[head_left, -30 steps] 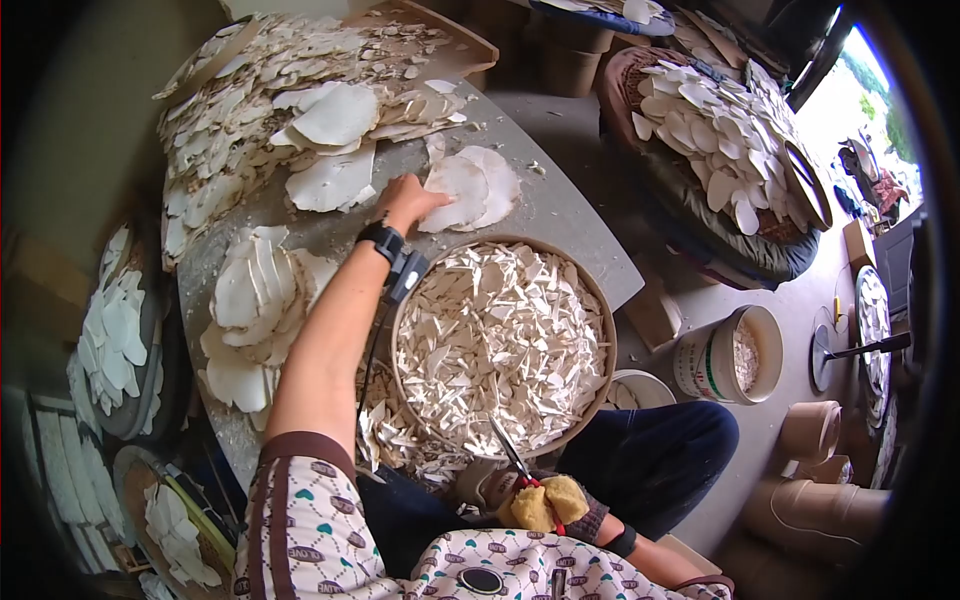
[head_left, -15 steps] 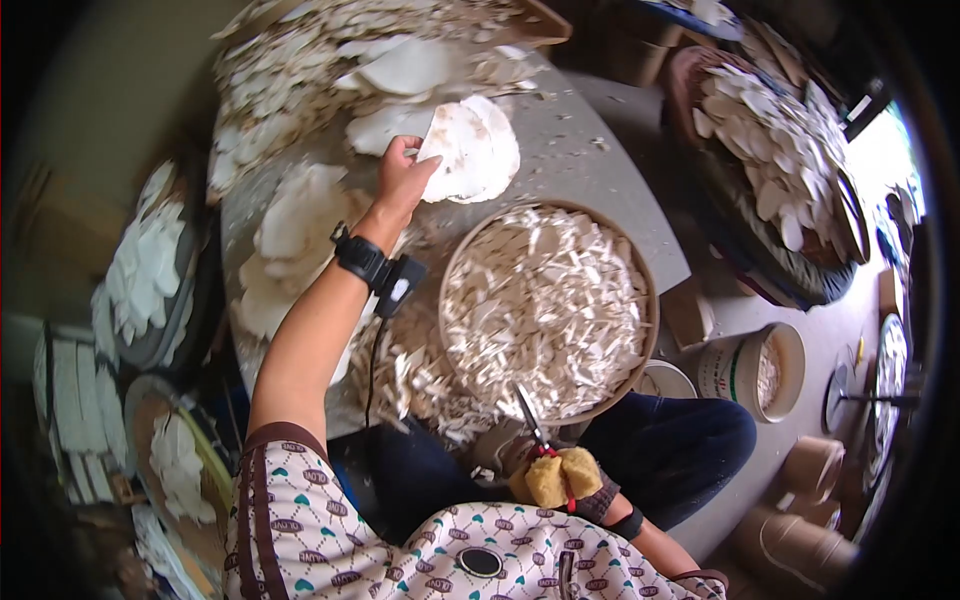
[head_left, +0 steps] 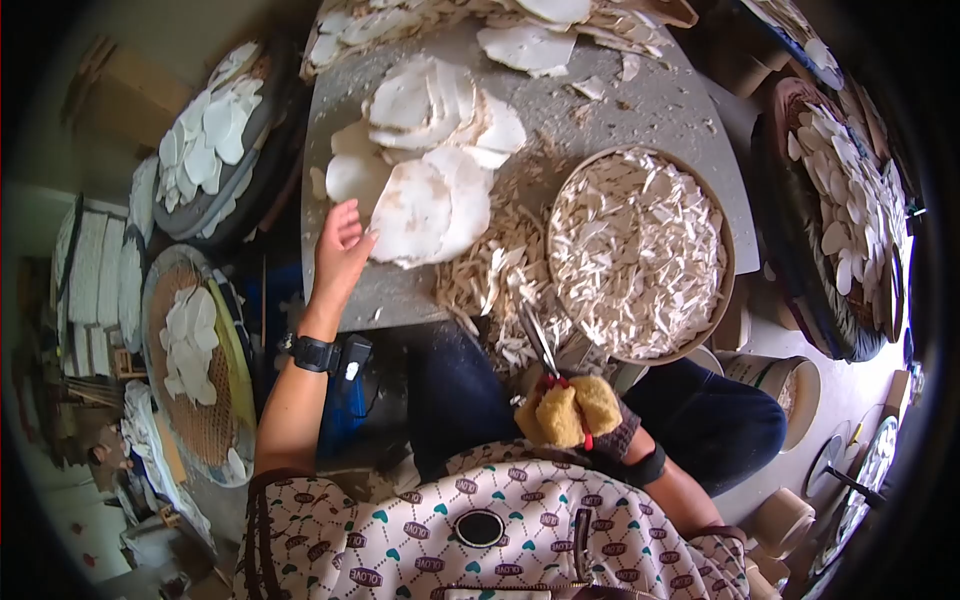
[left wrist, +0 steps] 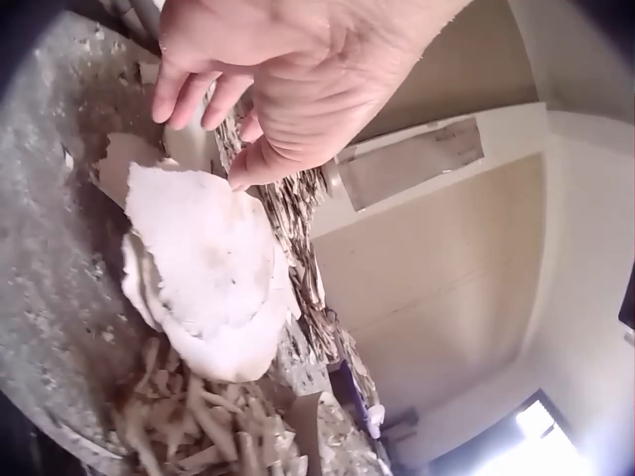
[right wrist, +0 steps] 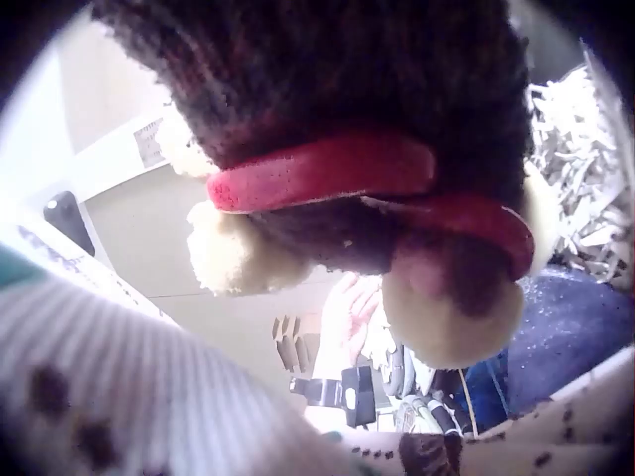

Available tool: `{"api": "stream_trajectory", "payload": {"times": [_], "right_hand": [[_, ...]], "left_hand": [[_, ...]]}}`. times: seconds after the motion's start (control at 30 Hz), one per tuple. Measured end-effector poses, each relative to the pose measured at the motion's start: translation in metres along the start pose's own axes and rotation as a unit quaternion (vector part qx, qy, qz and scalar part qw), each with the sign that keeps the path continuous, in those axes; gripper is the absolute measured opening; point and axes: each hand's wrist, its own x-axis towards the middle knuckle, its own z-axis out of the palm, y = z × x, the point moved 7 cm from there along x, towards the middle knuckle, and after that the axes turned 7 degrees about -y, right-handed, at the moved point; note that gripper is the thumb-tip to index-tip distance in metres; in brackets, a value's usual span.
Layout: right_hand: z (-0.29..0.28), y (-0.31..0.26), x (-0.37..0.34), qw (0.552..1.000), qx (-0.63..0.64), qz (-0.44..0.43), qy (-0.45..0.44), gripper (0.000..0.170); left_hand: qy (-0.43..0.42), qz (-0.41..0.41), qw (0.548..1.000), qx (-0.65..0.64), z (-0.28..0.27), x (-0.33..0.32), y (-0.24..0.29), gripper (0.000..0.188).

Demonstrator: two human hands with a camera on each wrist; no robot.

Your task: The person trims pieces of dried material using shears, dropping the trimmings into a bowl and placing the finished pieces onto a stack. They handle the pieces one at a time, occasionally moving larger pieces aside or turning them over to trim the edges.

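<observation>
Two broad, thin white slices (head_left: 412, 215) lie overlapping on the near side of a stack of similar slices (head_left: 425, 105). My bare left hand (head_left: 342, 258) is at their left edge, fingers loosely bent and apart. The left wrist view shows its thumb tip right at the rim of the top slice (left wrist: 203, 243), with the other fingers spread beyond. My right hand (head_left: 590, 415), in a dark knit glove with yellow fuzzy padding, grips red-handled scissors (head_left: 538, 335), blades pointing up and away. Their red handles (right wrist: 322, 174) show across the glove in the right wrist view.
A round tray (head_left: 556, 215) full of chopped white strips stands at the table's right, with loose strips (head_left: 495, 275) heaped beside it. More slices (head_left: 530, 48) cover the table's far side. Round baskets (head_left: 165, 345) of slices stand left and right. A bucket (head_left: 800, 395) stands at the right.
My left hand has picked up the two slices farther up the table, brought them toward me beside the stack, and let go. The right hand keeps holding the scissors. The head view has shifted.
</observation>
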Motion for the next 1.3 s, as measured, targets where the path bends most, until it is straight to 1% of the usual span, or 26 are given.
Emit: {"api": "stream_trajectory", "payload": {"times": [0.03,0.07,0.1,0.17,0.27,0.3,0.33,0.43,0.5,0.53,0.57,0.63,0.67,0.73,0.77,0.8,0.83,0.9,0.93,0.97,1.03,1.07,1.13,1.23,1.27,1.3], "right_hand": [[0.000,-0.004,0.005,0.981,-0.194,-0.014,-0.005,0.032],[0.011,-0.011,0.009,0.986,-0.164,0.024,0.024,0.041],[0.022,-0.019,0.015,0.961,-0.274,0.014,0.014,0.041],[0.048,-0.031,0.023,0.936,-0.348,-0.006,-0.048,0.040],[0.030,-0.007,0.040,0.984,-0.173,0.024,-0.023,0.036],[0.028,-0.001,0.047,0.989,-0.140,0.034,-0.015,0.039],[0.028,0.005,0.056,0.993,-0.108,0.044,-0.006,0.043],[0.029,0.010,0.063,0.990,-0.132,0.051,0.022,0.052],[0.043,-0.005,0.068,0.935,-0.352,0.007,-0.036,0.055],[0.037,0.002,0.068,0.964,-0.264,0.017,-0.033,0.055],[0.032,0.010,0.071,0.984,-0.175,0.027,-0.030,0.056],[0.033,0.012,0.073,0.994,-0.096,0.044,-0.027,0.056],[0.040,0.006,0.071,0.993,-0.105,0.053,-0.025,0.056],[0.055,-0.010,0.074,0.963,-0.264,0.019,-0.057,0.051],[0.056,-0.013,0.075,0.967,-0.250,0.010,-0.050,0.050],[0.057,-0.014,0.075,0.971,-0.236,0.000,-0.044,0.050],[0.056,-0.015,0.076,0.974,-0.222,-0.010,-0.037,0.049],[0.044,-0.007,0.079,0.987,-0.155,-0.001,-0.033,0.042],[0.036,-0.002,0.081,0.992,-0.121,0.003,-0.031,0.039],[0.030,0.005,0.082,0.999,-0.017,0.022,-0.041,0.039],[0.023,0.015,0.084,0.978,0.190,0.057,-0.059,0.039],[0.031,0.008,0.087,0.981,0.140,-0.006,-0.133,0.037],[0.025,0.009,0.089,0.989,0.056,-0.043,-0.131,0.035],[0.040,0.005,0.096,0.955,0.228,-0.008,-0.190,0.034],[0.033,0.005,0.096,0.972,0.126,-0.040,-0.193,0.034],[0.027,0.008,0.096,0.978,0.093,-0.045,-0.180,0.035]], "left_hand": [[0.019,0.026,0.998,0.058,-0.004,-0.009,0.002,0.045],[0.014,0.043,0.991,0.123,-0.006,-0.017,0.011,0.046],[0.006,0.080,0.984,0.161,-0.004,-0.025,0.016,0.047],[-0.011,0.160,0.960,0.232,0.008,-0.039,0.028,0.048],[-0.029,0.194,0.925,0.325,0.029,-0.049,0.046,0.058],[-0.031,0.207,0.905,0.371,0.035,-0.048,0.050,0.060],[-0.026,0.206,0.899,0.386,0.037,-0.044,0.045,0.061],[-0.029,0.200,0.890,0.409,0.040,-0.030,0.030,0.063],[-0.057,0.192,0.896,0.395,0.037,-0.025,0.023,0.064],[-0.062,0.199,0.895,0.395,0.034,-0.026,0.029,0.059],[-0.078,0.195,0.902,0.377,0.031,-0.026,0.030,0.058],[-0.108,0.187,0.915,0.341,0.024,-0.024,0.031,0.058],[-0.093,0.209,0.923,0.311,0.018,-0.026,0.040,0.047],[-0.039,0.202,0.948,0.242,0.006,-0.024,0.035,0.039],[-0.011,0.199,0.958,0.208,-0.001,-0.023,0.031,0.036],[0.050,0.197,0.963,0.176,-0.011,-0.022,0.022,0.023],[0.072,0.147,0.983,0.088,-0.020,-0.020,0.013,0.021],[0.114,0.043,0.988,-0.092,-0.031,-0.019,-0.003,0.019],[0.107,0.034,0.976,-0.188,-0.031,-0.018,0.001,0.019],[0.089,0.004,0.963,-0.255,-0.028,-0.019,0.000,0.018],[0.050,-0.056,0.919,-0.387,-0.019,-0.026,-0.005,0.019],[0.037,-0.064,0.905,-0.419,-0.013,-0.030,-0.004,0.023],[0.025,-0.055,0.910,-0.411,0.002,-0.039,0.004,0.028],[-0.013,-0.057,0.921,-0.385,0.029,-0.055,0.016,0.038],[-0.022,-0.060,0.927,-0.369,0.036,-0.060,0.019,0.037],[-0.031,-0.063,0.933,-0.354,0.044,-0.064,0.021,0.036]]}}
